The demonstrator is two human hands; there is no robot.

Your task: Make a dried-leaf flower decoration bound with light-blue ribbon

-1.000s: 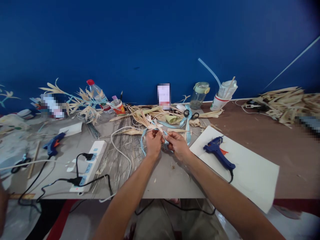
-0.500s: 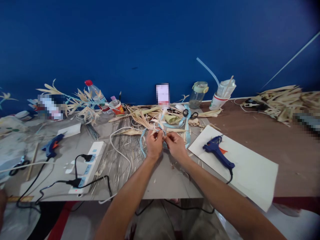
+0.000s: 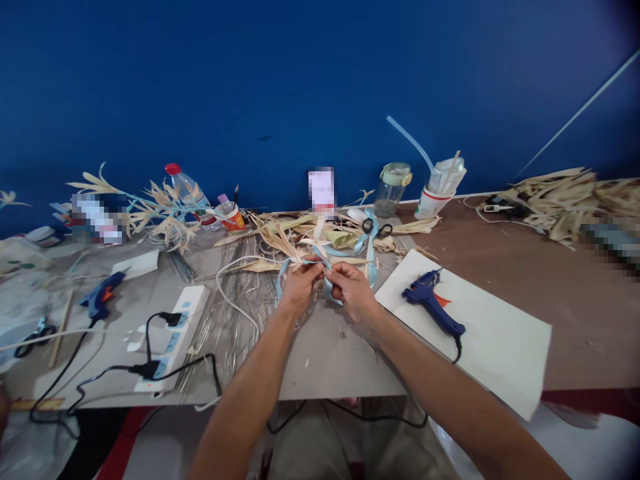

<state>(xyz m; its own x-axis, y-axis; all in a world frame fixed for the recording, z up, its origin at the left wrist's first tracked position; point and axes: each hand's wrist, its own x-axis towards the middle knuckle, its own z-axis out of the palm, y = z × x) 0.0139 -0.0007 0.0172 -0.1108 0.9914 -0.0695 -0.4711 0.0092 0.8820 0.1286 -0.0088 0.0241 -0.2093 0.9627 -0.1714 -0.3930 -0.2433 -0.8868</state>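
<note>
The left hand (image 3: 303, 283) and right hand (image 3: 351, 283) each keep a narrow grip, pinching ribbon (image 3: 372, 268), the flower (image 3: 319, 248) just beyond at twelve o'clock. A slack pinch could let ribbon slip; its trailing length might snag the scissors (image 3: 385, 231) at the right hand's one o'clock.

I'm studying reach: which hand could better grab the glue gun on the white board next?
Probably the right hand: the glue gun lies on that side, farther from the left hand.

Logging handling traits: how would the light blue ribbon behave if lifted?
The light blue ribbon likely flops, given its loose curves, and looks thin, so probably light. It might snag on the scissors whose handles it lies against.
</note>
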